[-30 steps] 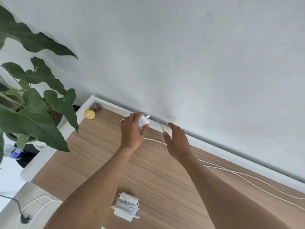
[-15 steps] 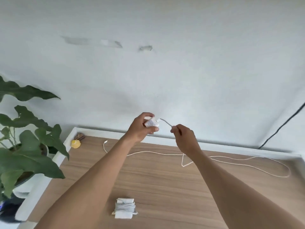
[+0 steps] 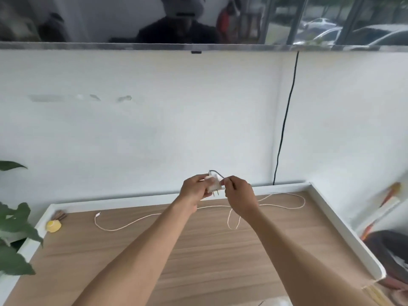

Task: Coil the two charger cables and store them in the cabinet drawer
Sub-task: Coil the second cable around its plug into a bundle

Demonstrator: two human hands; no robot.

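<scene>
The left hand (image 3: 194,192) grips a white charger plug (image 3: 213,183) above the far edge of the desk (image 3: 198,261), with the prongs pointing down. The fingers of the right hand (image 3: 239,195) pinch the white charger cable (image 3: 132,223) just where it leaves the plug. Nearly all of that cable lies uncoiled on the desk, looping to the right and trailing left to its connector (image 3: 97,215). Winding looks barely begun. A second cable cannot be made out with certainty. No cabinet drawer is in view, so storing remains to be done.
</scene>
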